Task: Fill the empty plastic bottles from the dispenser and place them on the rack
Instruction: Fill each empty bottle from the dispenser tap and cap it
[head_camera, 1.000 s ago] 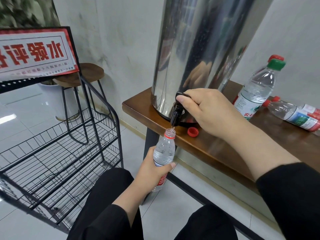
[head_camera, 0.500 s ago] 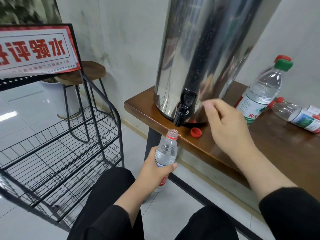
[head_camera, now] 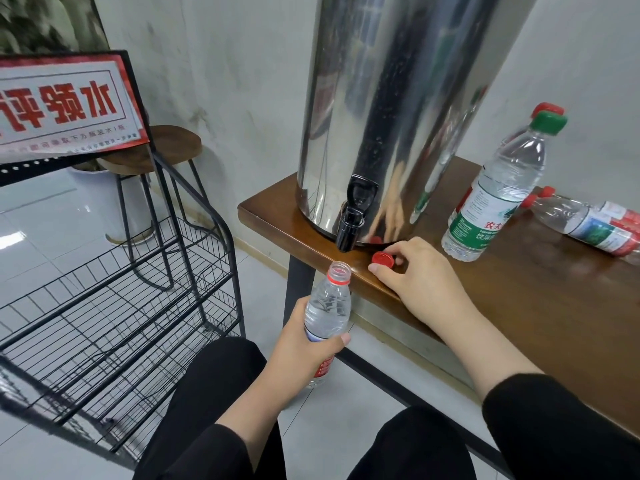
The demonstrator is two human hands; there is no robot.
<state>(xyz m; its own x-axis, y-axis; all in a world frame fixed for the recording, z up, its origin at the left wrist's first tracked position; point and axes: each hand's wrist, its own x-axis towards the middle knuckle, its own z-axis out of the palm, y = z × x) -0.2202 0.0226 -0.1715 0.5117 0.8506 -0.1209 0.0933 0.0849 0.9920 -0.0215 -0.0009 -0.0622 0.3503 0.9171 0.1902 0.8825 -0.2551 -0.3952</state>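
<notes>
- My left hand grips the uncapped, red-labelled bottle below the spout.
- My right hand pinches the red cap.
- The far-right green-capped bottle reads 农夫.

spout overhangs open bottle mouth

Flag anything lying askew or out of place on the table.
One red-capped bottle lies on its side at the table's far right, while the green-capped bottle beside it stands upright. No spill shows.
</notes>
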